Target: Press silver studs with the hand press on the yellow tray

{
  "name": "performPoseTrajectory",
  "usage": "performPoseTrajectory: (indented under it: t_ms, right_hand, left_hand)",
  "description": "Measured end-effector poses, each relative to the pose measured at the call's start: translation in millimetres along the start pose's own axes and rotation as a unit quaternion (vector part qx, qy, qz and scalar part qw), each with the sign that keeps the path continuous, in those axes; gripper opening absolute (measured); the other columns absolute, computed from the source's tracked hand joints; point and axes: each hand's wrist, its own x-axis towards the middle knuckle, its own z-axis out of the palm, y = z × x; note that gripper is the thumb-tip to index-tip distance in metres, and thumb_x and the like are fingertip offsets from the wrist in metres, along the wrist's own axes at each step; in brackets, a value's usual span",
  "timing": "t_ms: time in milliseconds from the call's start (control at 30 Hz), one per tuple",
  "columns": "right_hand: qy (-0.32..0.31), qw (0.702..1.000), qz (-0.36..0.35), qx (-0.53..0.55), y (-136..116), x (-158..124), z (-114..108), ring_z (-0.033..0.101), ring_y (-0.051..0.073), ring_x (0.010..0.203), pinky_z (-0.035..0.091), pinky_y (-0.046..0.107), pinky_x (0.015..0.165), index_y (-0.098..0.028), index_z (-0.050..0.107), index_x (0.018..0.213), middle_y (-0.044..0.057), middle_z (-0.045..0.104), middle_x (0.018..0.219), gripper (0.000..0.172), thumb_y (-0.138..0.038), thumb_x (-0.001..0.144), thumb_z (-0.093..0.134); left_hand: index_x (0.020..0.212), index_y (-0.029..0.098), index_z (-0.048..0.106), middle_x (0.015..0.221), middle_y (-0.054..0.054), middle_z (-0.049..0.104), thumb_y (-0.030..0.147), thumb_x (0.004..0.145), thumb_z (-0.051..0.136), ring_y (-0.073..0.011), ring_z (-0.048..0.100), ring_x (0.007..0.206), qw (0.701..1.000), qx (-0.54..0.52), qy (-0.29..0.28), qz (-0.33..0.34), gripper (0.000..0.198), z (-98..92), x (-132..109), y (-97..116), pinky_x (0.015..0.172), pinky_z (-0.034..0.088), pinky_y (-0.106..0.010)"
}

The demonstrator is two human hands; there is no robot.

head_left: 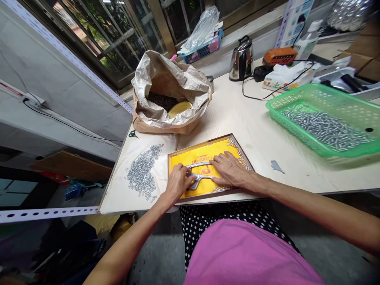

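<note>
A silver-grey metal piece [194, 182], with a straight upper bar and a lower part shaped like a handle, lies over a shallow tray [190, 150]. Its exact kind is not clear. My left hand [177, 181] grips its left end, fingers bent round it. At the other end, my right hand [228, 169] has its fingers on the upper bar and its thumb by the lower part. A yellow sheet [184, 158] with red print lines the tray. Small metal pins [242, 160] lie along the tray's right side and near edge.
Left of the tray is a pile of metal pins [142, 172]. A green basket [297, 136] of similar pins stands right. Behind are an open paper sack [166, 126], a steel kettle [241, 59] with a cord, and an orange box [279, 56]. Small scissors [132, 134] lie near the left edge.
</note>
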Motion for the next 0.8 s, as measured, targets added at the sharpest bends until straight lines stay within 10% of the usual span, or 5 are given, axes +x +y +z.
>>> performPoseTrajectory:
  t_ms: [200, 467, 667, 800]
  right_hand:
    - [-0.006, 1.000, 0.019, -0.020, 1.7, -2.3, -1.8, 0.056, 0.034, 0.102, 0.043, 0.045, 0.087, -0.012, 0.057, 0.122, 0.018, 0.063, 0.116, 0.068, -0.056, 0.074, 0.074]
    - [-0.008, 1.000, 0.011, 0.015, 1.0, 7.2, 8.6, 0.060, 0.024, 0.094, 0.044, 0.033, 0.080, -0.015, 0.066, 0.096, 0.012, 0.066, 0.098, 0.025, -0.038, 0.096, 0.057]
    - [-0.017, 1.000, -0.003, 0.014, 4.2, 11.3, 5.5, 0.059, 0.024, 0.094, 0.043, 0.033, 0.081, -0.015, 0.068, 0.096, 0.011, 0.067, 0.097, 0.025, -0.037, 0.096, 0.057]
    - [-0.027, 0.999, -0.022, 0.024, 26.8, 15.6, -0.7, 0.056, 0.027, 0.099, 0.041, 0.034, 0.078, -0.014, 0.062, 0.117, 0.014, 0.063, 0.112, 0.057, -0.053, 0.078, 0.076]
  left_hand:
    - [0.132, 0.019, 0.053, 0.133, -0.015, 0.057, 0.044, 0.086, 0.068, -0.0294, 0.051, 0.124, 0.965, 0.021, -0.073, 0.252, 0.054, 20.0, 40.2, 24.9, 0.105, 0.043, -0.048]
    - [0.097, 0.015, 0.063, 0.096, -0.011, 0.062, 0.045, 0.099, 0.046, -0.0235, 0.056, 0.095, 0.960, 0.049, -0.082, 0.261, 0.035, 29.4, 49.3, 24.5, 0.087, 0.047, -0.036]
    - [0.094, 0.015, 0.065, 0.094, -0.010, 0.064, 0.043, 0.100, 0.043, -0.0226, 0.057, 0.095, 0.968, 0.046, -0.056, 0.239, 0.035, 34.2, 43.4, 21.5, 0.086, 0.048, -0.035]
    - [0.109, 0.016, 0.064, 0.117, -0.012, 0.061, 0.039, 0.100, 0.046, -0.0245, 0.054, 0.111, 0.960, 0.064, -0.003, 0.272, 0.030, 32.0, 27.6, 27.5, 0.096, 0.047, -0.040]
